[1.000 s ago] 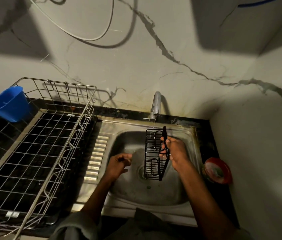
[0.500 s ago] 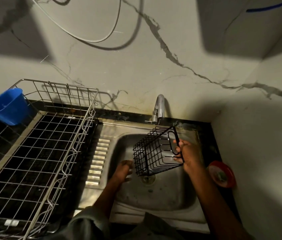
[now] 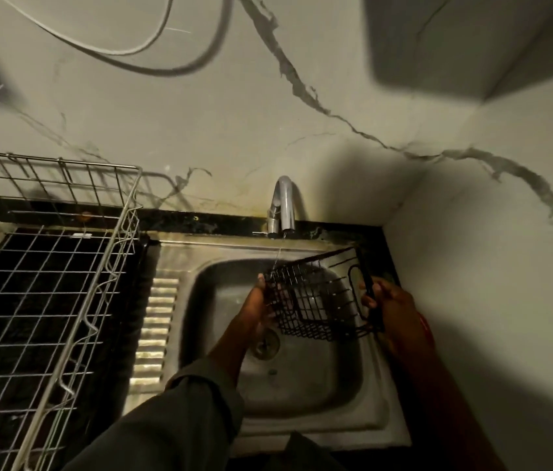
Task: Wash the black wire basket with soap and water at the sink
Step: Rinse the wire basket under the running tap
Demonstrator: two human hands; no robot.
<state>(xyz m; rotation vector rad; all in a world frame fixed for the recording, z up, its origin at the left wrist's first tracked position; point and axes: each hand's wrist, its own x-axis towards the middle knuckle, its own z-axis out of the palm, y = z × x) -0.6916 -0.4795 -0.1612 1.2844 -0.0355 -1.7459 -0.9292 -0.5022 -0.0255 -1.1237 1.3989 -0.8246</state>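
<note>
The black wire basket [image 3: 315,297] hangs tilted over the steel sink [image 3: 305,385], its left end under a thin stream of water from the chrome tap [image 3: 283,205]. My right hand [image 3: 388,305] grips the basket's right rim. My left hand [image 3: 258,305] touches the basket's left end, fingers stretched up along the wire. The drain [image 3: 264,345] shows below the basket.
A large metal dish rack [image 3: 54,300] fills the counter left of the sink, next to the ribbed drainboard [image 3: 156,328]. White walls close in behind and on the right. A cable [image 3: 125,51] hangs on the back wall.
The basket has turned from upright to lying tilted and moved right under the tap. My left hand rose from the sink bottom to the basket's left end. The view shifted left and down.
</note>
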